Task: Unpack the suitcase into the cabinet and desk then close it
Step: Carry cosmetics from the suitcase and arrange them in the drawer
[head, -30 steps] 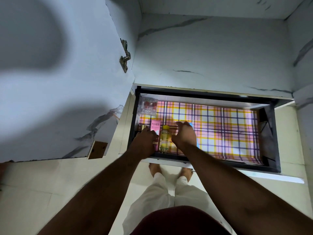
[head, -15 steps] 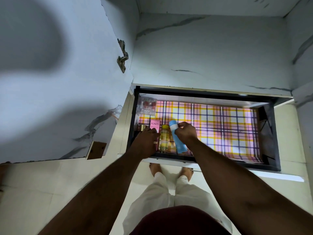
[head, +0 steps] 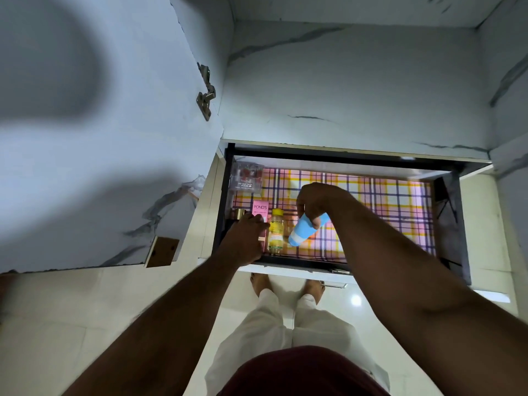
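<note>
**A:** What do you have besides the job itself?

**B:** Take the plaid liner (head: pixel 385 201) as your mark: pink, yellow, purple checks, lying flat. Below its near edge, your bare feet (head: pixel 258 282) on pale glossy floor tiles (head: pixel 71 324).

**A:** Anything near them?

**B:** White trousers (head: pixel 257 332) run down from the feet toward you. A round light glare (head: pixel 356 300) sits on the tiles, just right of the feet. Maroon shirt (head: pixel 300 372) is nearest you, farthest from the liner.

In the open black-framed drawer (head: pixel 451 212), the yellow clear bottle (head: pixel 276 232) lies near the front left; the pink carton (head: pixel 260 212) is left of it, the clear plastic box (head: pixel 247 177) behind, the blue tube (head: pixel 301 234) just right.
</note>
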